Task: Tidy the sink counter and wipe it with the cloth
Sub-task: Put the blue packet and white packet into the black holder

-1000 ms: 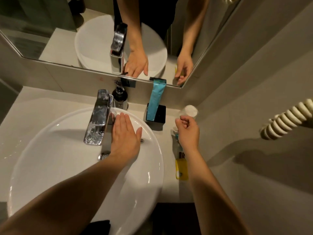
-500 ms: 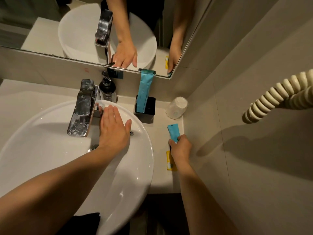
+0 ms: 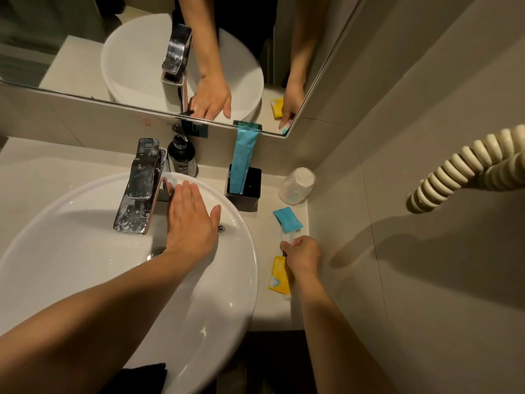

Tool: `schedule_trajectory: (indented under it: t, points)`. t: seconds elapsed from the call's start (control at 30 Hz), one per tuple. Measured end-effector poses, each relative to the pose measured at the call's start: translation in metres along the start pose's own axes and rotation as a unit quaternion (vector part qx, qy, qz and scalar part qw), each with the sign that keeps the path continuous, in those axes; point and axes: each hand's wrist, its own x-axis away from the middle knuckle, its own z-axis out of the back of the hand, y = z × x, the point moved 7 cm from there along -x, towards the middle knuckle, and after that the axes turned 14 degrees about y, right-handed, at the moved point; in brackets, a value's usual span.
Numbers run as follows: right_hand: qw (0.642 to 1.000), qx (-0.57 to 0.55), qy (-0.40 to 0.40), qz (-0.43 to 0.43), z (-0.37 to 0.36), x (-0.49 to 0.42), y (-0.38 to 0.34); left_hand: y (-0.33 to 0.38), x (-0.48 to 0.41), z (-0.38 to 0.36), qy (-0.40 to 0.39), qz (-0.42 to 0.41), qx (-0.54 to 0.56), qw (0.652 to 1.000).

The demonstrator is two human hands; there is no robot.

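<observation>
My left hand (image 3: 191, 223) lies flat with fingers spread on the far rim of the white basin (image 3: 85, 280), just right of the chrome tap (image 3: 139, 186). My right hand (image 3: 302, 253) is on the narrow counter (image 3: 267, 223) to the right of the basin, fingers pinched on the near end of a slim packet with a teal end (image 3: 287, 220). A yellow packet (image 3: 279, 275) lies on the counter just beneath that wrist. No cloth is in view.
A black holder (image 3: 250, 191) with a tall teal packet (image 3: 243, 157) stands behind the basin. A dark soap pump (image 3: 181, 155) sits by the tap. An upturned wrapped cup (image 3: 297, 185) rests in the corner. The mirror (image 3: 85, 52) runs above; a coiled cord (image 3: 466, 166) hangs right.
My right hand has moved back from the upturned cup to the counter near the yellow packet and closed on the teal-ended packet. The left hand has stayed on the basin rim.
</observation>
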Motion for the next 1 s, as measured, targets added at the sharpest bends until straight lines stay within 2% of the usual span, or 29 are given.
schedule_trajectory:
  t: [0.23,0.47,0.7,0.8,1.0]
  points:
    - [0.988,-0.152,-0.029,0.023,0.022,0.015,-0.015,0.0,0.0,-0.002,-0.002,0.0,-0.004,1.0]
    - [0.965,-0.256,0.014,0.055,0.057,0.027,-0.034,-0.001,0.001,-0.002,-0.005,0.002,0.001,1.0]
    - [0.928,-0.344,0.008,0.146,0.084,0.031,-0.126,-0.001,0.0,0.001,-0.008,0.005,0.008,1.0]
    - [0.919,-0.346,-0.011,0.188,0.08,0.03,-0.168,-0.002,-0.001,0.001,-0.009,0.008,0.01,1.0]
    - [0.907,-0.37,-0.056,0.193,0.058,0.028,-0.215,-0.001,0.0,0.002,-0.005,0.011,0.022,1.0]
